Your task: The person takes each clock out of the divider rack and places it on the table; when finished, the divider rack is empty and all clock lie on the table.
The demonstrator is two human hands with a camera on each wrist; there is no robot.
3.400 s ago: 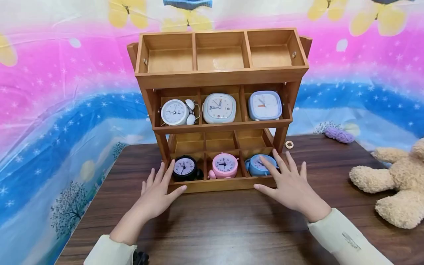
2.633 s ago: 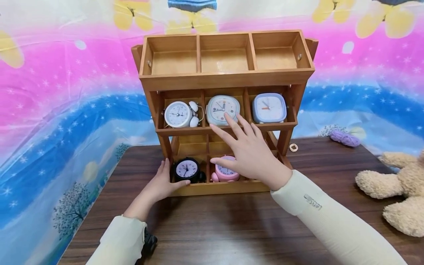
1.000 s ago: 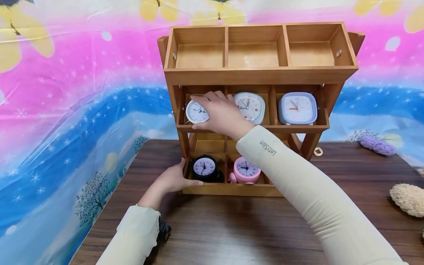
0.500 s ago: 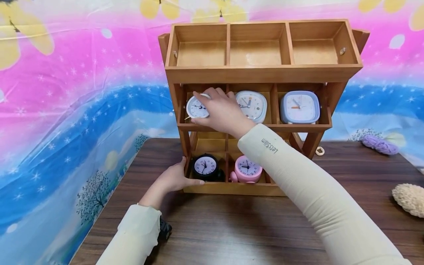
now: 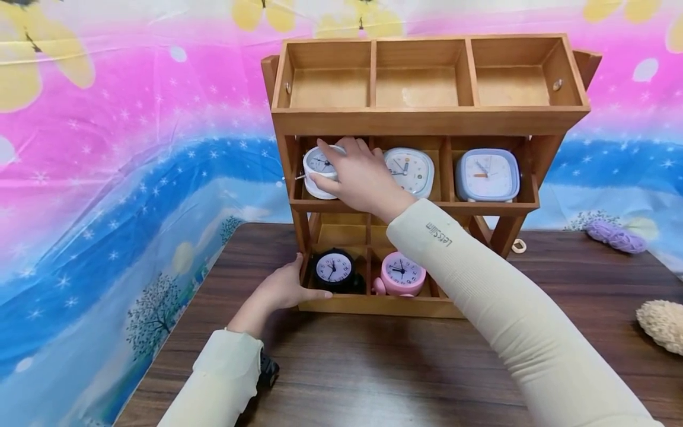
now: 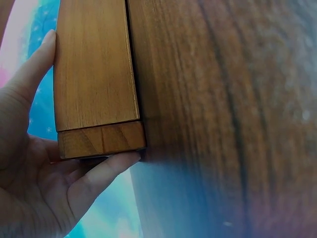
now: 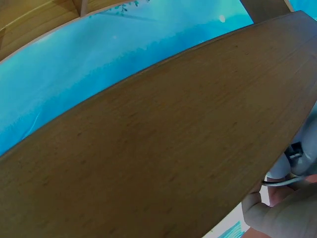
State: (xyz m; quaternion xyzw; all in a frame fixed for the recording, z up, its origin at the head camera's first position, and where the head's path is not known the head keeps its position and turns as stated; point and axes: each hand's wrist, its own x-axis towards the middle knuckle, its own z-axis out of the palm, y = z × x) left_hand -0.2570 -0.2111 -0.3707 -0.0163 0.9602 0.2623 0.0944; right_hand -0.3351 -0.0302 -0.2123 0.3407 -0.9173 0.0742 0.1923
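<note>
Head: clasping a white twin-bell alarm clock (image 5: pixel 321 162) in the right grip (image 5: pixel 367 178) — partly behind it, a rounded-square clock (image 5: pixel 417 169). Left wrist: spreading the left grip (image 6: pixel 32 188) against a wooden rack's corner (image 6: pixel 101 140). Right wrist: clasping the white clock, mostly hidden.

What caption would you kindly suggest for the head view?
Right hand grips a white clock while left hand holds the wooden shelf.

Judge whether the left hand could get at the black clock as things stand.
Probably yes: the left hand touches the wooden rack right beside the black clock, which shows mostly uncovered above the low front rim.
</note>
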